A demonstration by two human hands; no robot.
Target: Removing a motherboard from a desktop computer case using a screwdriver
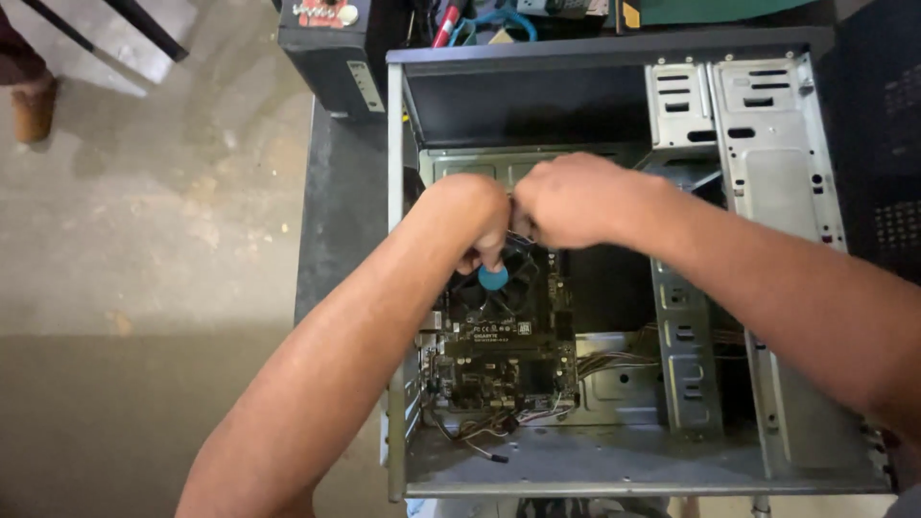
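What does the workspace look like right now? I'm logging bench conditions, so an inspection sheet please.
Surface: dark table carrying an open computer case lying on its side.
Job's things: motherboard inside the case; black cooler fan with a blue centre cap, partly hidden by the hands.
Clutter: a black box and tools at the table's far edge.
Grips: left hand and right hand meet over the fan; what the fingers hold cannot be told.
Cables: thin wire bundles beside the board, loose leads at its near edge.
Surroundings: bare concrete floor; a shoe at the far left.
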